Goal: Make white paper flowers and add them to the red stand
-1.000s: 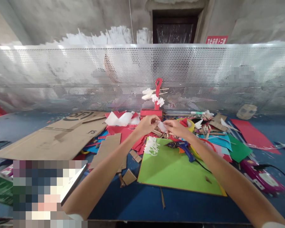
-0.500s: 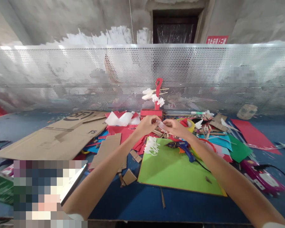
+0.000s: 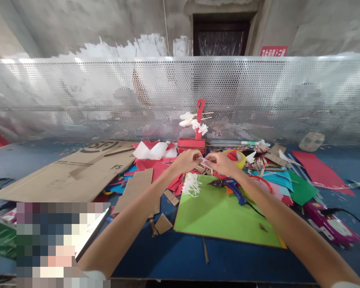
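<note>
Between the fingertips of both hands is a small piece of thin white paper (image 3: 203,161). My left hand (image 3: 189,161) pinches its left side, and my right hand (image 3: 220,163) pinches the right side. Just below them a lime-green board (image 3: 216,220) lies on the table, with a pile of white paper strips (image 3: 191,185) at its upper left corner. A blue glue gun (image 3: 235,190) rests on the board under my right forearm. Behind my hands stands a red box (image 3: 191,144) with an upright red hooked strip (image 3: 200,116) and white paper flowers (image 3: 195,123) beside it.
Flattened cardboard (image 3: 87,172) covers the left of the blue table (image 3: 156,260). Red paper scraps (image 3: 150,165) lie left of my hands; a yellow tape roll (image 3: 241,158) and a green sheet (image 3: 301,187) lie right. A purple corded device (image 3: 330,224) sits far right. A perforated metal screen (image 3: 168,88) stands behind.
Both hands have lowered slightly and drawn a little closer, with the white paper still pinched between them. Its angle has changed. The things on the table have stayed put.
</note>
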{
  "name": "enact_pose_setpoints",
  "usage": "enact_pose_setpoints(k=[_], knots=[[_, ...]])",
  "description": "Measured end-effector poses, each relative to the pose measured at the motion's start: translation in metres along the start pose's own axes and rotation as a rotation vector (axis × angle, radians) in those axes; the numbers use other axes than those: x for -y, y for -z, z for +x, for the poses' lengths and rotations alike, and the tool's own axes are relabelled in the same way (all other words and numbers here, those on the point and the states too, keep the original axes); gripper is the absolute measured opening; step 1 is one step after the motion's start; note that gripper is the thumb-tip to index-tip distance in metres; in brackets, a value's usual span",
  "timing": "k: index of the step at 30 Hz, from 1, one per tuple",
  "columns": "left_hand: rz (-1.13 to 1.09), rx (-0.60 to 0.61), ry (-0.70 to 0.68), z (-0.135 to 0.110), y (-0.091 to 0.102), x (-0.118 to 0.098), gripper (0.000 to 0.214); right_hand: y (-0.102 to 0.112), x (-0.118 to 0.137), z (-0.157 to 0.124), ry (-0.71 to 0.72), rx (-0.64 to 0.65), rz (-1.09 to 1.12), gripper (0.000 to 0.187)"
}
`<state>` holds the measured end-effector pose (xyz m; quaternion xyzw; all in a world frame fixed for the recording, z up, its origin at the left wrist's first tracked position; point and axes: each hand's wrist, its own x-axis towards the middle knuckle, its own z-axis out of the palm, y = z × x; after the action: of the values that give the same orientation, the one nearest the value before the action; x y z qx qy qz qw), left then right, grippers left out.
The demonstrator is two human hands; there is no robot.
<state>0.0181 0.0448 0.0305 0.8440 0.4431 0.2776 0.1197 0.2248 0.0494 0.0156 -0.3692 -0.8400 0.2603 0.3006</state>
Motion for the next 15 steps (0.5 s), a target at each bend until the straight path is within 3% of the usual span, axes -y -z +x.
enact_pose_setpoints(k=[4, 7, 11, 15], knots=[[-0.001, 0.015, 0.029, 0.0, -0.002, 0.003, 0.015, 0.001, 0.004, -0.003, 0.002, -0.038, -0.048, 0.021], [-0.063, 0.013, 0.048, 0.001, -0.004, 0.007, 0.015, 0.0, 0.01, -0.006, 0.094, -0.022, -0.11, 0.032], [-0.362, 0.119, 0.062, 0.004, -0.007, 0.012, 0.01, -0.005, 0.01, -0.006, 0.25, -0.003, -0.33, 0.03], [-0.569, 0.19, 0.163, 0.005, -0.006, 0.013, 0.019, -0.005, 0.005, -0.005, 0.272, -0.041, -0.398, 0.017]])
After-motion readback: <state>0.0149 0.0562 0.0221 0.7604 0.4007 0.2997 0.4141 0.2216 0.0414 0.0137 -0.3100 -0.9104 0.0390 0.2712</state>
